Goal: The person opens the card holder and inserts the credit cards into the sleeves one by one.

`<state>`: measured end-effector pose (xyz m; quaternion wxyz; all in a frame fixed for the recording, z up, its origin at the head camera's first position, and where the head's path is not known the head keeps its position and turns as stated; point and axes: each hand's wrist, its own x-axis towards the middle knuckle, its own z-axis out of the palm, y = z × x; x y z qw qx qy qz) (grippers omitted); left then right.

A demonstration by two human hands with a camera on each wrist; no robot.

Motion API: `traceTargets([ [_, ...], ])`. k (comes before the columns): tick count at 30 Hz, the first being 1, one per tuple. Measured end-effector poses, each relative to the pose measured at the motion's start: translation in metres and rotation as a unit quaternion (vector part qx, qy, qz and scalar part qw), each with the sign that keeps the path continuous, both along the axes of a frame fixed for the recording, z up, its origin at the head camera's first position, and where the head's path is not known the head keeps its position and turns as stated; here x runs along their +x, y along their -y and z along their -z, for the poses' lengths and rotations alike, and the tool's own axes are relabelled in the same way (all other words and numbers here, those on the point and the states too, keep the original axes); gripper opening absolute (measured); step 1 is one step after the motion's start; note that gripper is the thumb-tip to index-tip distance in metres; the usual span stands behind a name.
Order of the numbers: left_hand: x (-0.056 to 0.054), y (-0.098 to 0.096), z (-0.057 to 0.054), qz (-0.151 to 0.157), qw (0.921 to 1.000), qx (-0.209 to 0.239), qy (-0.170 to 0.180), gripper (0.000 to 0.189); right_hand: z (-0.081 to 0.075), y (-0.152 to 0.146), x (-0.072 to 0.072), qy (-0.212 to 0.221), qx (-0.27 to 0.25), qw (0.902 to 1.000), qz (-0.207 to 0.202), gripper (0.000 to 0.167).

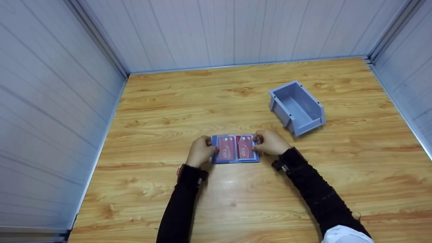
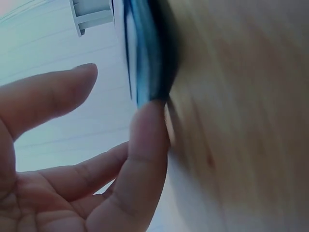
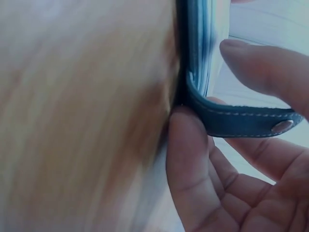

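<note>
A blue card holder [image 1: 236, 161] lies unfolded on the table, with clear sleeves inside. Two red cards marked VIP show through them, a left card [image 1: 226, 148] and a right card [image 1: 245, 147]. My left hand [image 1: 199, 151] holds the left edge; in the left wrist view a fingertip [image 2: 148, 128] meets the holder's corner while the thumb stands off its inner face. At the opposite edge my right hand [image 1: 271, 142] holds the other side. A stitched strap [image 3: 241, 118] with a metal snap sticks out between the right thumb and fingers.
A grey open-front plastic bin [image 1: 297, 108] stands beyond my right hand. The wood-grain table [image 1: 162, 111] is bounded by pale panel walls [image 1: 216, 33] at the back and both sides. Black straps and sleeves cover my wrists and forearms.
</note>
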<state>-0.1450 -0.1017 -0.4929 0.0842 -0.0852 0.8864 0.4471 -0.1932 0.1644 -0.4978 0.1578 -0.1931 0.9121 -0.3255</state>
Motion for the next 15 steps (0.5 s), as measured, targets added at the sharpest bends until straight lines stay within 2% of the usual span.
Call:
traceTargets([
  [7, 0.0002, -0.0002, 0.0009, -0.005, 0.9992, 0.035, 0.019, 0.046, 0.002, 0.0023, 0.0005, -0.011, 0.019, 0.9998, 0.001, 0.027],
  [12, 0.0035, -0.0036, -0.0028, 0.007, 0.9987, 0.049, 0.009, 0.057, 0.0017, 0.003, 0.001, -0.018, 0.025, 0.9995, 0.001, 0.027],
  [15, 0.0056, -0.0059, -0.0054, 0.023, 0.999, 0.037, -0.005, 0.063, 0.0011, 0.0026, 0.0011, -0.019, 0.022, 0.9996, 0.0, 0.027],
])
